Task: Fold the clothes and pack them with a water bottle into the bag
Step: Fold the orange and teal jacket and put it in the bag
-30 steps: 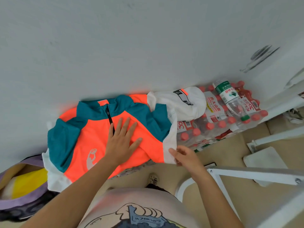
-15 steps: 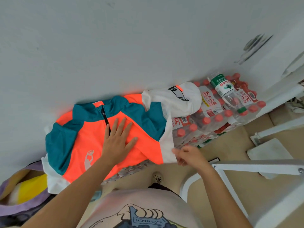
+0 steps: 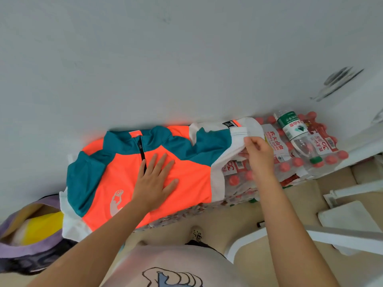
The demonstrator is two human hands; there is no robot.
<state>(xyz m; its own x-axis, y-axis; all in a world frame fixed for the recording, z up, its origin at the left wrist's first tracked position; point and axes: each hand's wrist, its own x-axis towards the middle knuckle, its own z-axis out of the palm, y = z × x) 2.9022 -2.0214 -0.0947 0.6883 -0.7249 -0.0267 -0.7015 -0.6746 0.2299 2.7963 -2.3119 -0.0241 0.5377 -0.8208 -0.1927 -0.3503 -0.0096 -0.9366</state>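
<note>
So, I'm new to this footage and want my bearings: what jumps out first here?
The neon orange and teal jacket spread out against the wall, with the left hand pressed flat on its chest and the right hand pinching its white sleeve. Right of it, a green-labelled water bottle lies on shrink-wrapped packs of red-capped bottles. An open purple bag sits at far left.

The white wrap of the shrink-wrapped water bottle pack point(image 3: 274, 141) is showing red Chinese characters "农夫山泉" beside the Latin line "NONGFU SPRING". The green label of the loose water bottle point(image 3: 294, 129) is carrying white Chinese characters, too small to read. A small black tag point(image 3: 227, 124) on the jacket's white sleeve is bearing illegible print.
</note>
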